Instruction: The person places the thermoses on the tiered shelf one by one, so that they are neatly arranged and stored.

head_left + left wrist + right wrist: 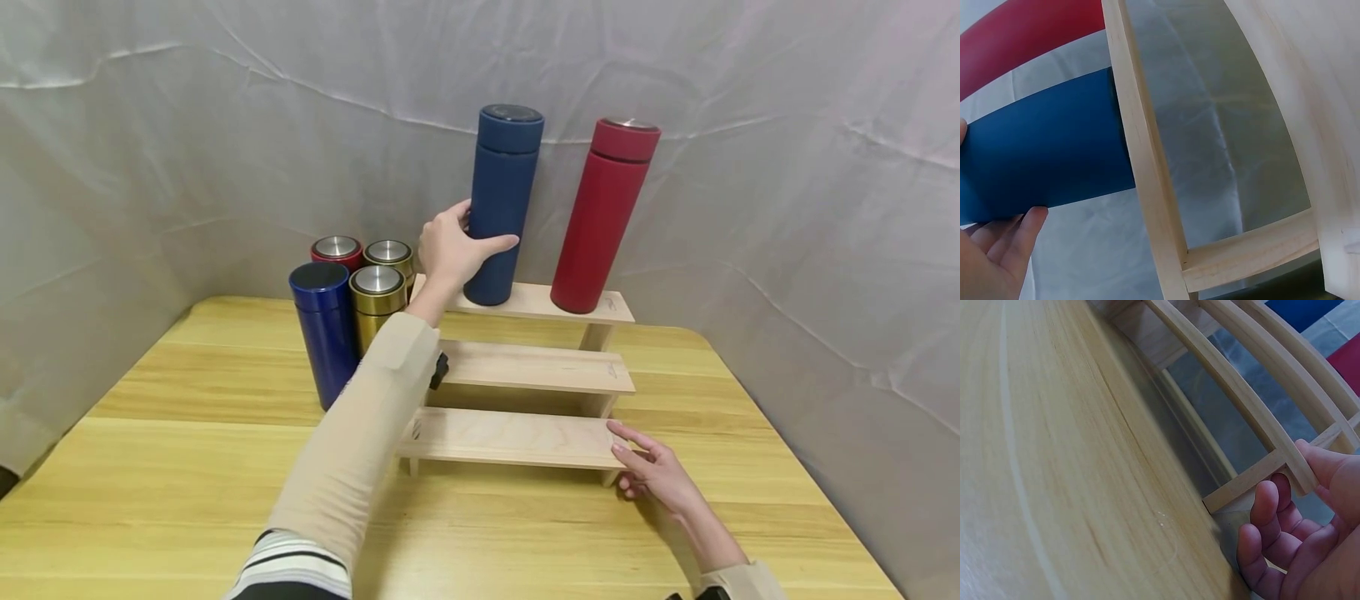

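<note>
Matte blue bottle (506, 187) on top step (534, 301) of wooden rack (528, 367), left hand (455, 250) curled round lower body, right hand (654, 472) pinching bottom step's (510, 437) end. Looks stiff, probably hefty-ish, not too slippery; mid-body grab seems safest imo.

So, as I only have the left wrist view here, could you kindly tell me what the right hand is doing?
Observer: The right hand grips the right end of the lowest shelf of the wooden stand.
Operator: Thank you. Could you also tell me whether the blue bottle in the left hand has its lid on?
Observer: Yes, its lid is on, at the upper end.
Operator: And are there any bottles beside the stand, please?
Observer: Yes, four are grouped at its left: a glossy blue bottle, two gold bottles and a smaller-looking red bottle, partly hidden.
</note>
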A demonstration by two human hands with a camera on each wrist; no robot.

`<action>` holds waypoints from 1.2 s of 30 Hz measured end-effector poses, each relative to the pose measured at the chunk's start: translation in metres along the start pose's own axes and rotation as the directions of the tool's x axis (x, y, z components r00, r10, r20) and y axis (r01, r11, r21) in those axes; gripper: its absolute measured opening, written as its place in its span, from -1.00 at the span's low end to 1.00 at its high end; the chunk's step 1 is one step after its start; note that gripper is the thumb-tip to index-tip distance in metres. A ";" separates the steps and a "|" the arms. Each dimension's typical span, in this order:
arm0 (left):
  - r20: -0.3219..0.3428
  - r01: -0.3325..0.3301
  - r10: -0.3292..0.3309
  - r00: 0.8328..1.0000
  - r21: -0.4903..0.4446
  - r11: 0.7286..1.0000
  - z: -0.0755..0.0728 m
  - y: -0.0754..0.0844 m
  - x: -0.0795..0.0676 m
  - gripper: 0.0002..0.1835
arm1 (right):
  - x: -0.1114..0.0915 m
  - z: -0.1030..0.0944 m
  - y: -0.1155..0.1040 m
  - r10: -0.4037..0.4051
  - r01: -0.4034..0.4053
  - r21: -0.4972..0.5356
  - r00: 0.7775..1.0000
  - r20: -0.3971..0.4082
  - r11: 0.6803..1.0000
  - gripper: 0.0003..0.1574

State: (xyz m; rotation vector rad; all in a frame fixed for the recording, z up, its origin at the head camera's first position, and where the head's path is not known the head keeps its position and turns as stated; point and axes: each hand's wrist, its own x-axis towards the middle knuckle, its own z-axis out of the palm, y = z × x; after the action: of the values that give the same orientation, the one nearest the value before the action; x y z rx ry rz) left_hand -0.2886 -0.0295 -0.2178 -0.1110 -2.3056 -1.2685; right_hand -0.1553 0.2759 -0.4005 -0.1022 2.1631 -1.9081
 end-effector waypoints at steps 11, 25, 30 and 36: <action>0.007 0.019 -0.019 1.000 0.029 0.999 0.001 0.000 0.001 -0.16 | 0.002 -0.001 0.002 0.030 -0.031 -0.023 0.998 -0.047 0.999 -0.59; 0.071 0.028 -0.021 0.997 -0.092 0.995 0.000 -0.006 -0.004 -0.19 | 0.001 -0.002 0.005 0.005 -0.006 -0.031 1.000 -0.026 1.000 -0.58; 0.089 0.020 -0.007 0.996 -0.139 0.990 0.000 -0.009 -0.007 -0.23 | 0.002 -0.003 0.005 0.006 -0.007 -0.024 0.999 -0.033 1.000 -0.63; 0.101 0.017 0.003 0.995 -0.199 0.980 -0.001 -0.013 -0.013 -0.27 | 0.003 -0.004 0.006 0.011 -0.012 -0.019 0.999 -0.035 1.000 -0.62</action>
State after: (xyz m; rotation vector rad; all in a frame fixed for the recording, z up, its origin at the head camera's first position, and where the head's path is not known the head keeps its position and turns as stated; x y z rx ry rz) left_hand -0.2811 -0.0358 -0.2333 -0.2411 -2.2572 -1.5278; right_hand -0.1580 0.2797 -0.4065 -0.0609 2.1999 -1.8969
